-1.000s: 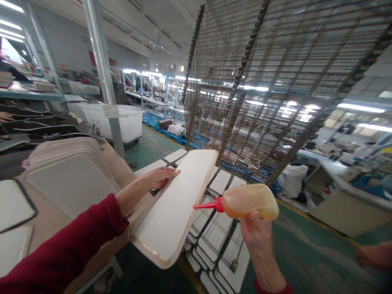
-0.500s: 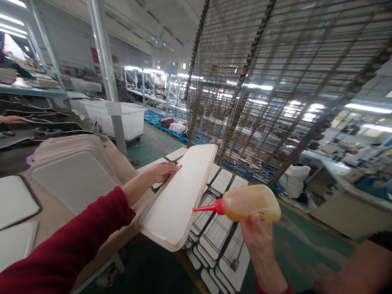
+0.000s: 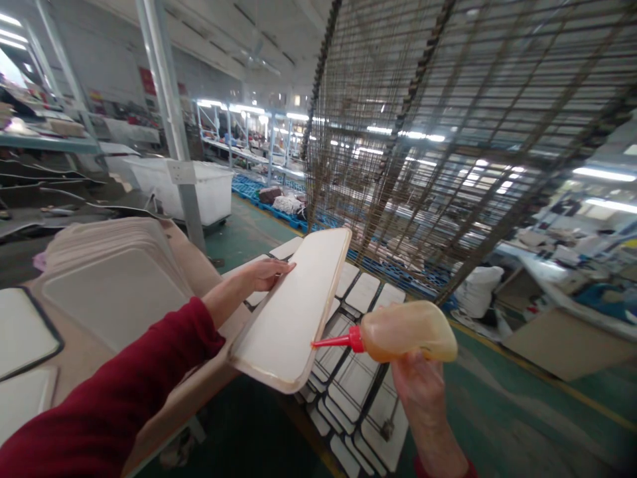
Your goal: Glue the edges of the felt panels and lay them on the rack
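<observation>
The panel [image 3: 291, 312] is held tilted off the tabletop [image 3: 194, 392] edge, gripped by the left hand [image 3: 266, 273]. The glue bottle [image 3: 398, 330] is squeezed in the right hand [image 3: 421, 388], nozzle at the right rim. Looks like the rim is mid-glue; the finished share can't be told.

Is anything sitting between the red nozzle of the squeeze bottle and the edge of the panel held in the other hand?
Nothing visible. The right hand holds the squeeze bottle with its red nozzle right at the long right edge of the panel, which the left hand steadies from the far side. The laid-out panels lie lower, behind.
</observation>
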The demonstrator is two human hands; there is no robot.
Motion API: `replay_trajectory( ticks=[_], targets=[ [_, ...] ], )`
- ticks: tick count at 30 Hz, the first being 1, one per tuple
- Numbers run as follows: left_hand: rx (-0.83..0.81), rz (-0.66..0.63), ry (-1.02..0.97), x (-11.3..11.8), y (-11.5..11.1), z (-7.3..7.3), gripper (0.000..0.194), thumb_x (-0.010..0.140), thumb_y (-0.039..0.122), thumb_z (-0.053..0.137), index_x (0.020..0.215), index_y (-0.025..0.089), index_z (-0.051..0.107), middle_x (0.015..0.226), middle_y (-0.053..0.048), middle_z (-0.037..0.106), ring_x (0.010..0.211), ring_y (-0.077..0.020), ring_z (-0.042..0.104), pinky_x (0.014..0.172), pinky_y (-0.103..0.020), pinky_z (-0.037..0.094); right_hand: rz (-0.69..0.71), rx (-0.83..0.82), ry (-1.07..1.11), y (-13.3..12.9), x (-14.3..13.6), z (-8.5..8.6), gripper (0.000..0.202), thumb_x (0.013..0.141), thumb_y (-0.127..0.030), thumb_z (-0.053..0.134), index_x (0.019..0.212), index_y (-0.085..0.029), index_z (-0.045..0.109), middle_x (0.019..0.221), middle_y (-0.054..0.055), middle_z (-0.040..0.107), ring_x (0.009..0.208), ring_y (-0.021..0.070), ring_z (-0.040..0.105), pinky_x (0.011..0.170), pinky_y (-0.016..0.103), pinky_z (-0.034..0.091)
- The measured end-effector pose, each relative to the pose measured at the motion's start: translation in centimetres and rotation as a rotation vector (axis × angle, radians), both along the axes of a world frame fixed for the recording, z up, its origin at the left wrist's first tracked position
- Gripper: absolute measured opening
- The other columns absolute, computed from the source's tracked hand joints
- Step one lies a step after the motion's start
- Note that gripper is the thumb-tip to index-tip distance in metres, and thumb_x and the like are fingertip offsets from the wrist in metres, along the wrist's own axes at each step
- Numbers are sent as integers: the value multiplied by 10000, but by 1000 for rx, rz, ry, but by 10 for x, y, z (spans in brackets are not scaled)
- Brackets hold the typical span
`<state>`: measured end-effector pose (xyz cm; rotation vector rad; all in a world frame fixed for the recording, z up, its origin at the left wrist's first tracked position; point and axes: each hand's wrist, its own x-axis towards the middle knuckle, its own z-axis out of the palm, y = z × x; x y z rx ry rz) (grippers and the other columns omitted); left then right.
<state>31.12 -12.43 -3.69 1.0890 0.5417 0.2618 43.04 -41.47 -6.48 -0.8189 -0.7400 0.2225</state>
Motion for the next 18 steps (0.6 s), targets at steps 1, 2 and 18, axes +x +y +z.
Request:
replay_trajectory(
  ticks=[1, 2, 18],
  targets=[
    [-2, -2, 4, 0, 3, 0, 176, 637, 128, 833, 709, 87, 678, 624, -83, 727, 545, -196, 674, 565, -291, 581, 5, 10, -4, 2, -2, 1, 420, 665, -428, 802, 1053, -296, 713, 853, 80, 775, 809, 286, 740, 723, 424, 629],
    [-3, -1, 7, 0, 5, 1, 164, 644, 119, 826, 701, 88, 675, 620, -80, 725, 534, -192, 670, 556, -288, 579, 11, 19, -8, 5, -3, 1, 398, 667, -423, 803, 1037, -302, 718, 851, 79, 775, 800, 285, 740, 715, 423, 631],
    [-3, 209, 13, 16, 49, -11, 160, 635, 58, 796, 640, 124, 650, 562, -58, 693, 495, -188, 635, 512, -286, 550, -37, -31, 268, 36, -18, -11, 637, 596, -532, 815, 1154, -272, 653, 1076, 94, 740, 1048, 306, 672, 917, 498, 549]
  ],
)
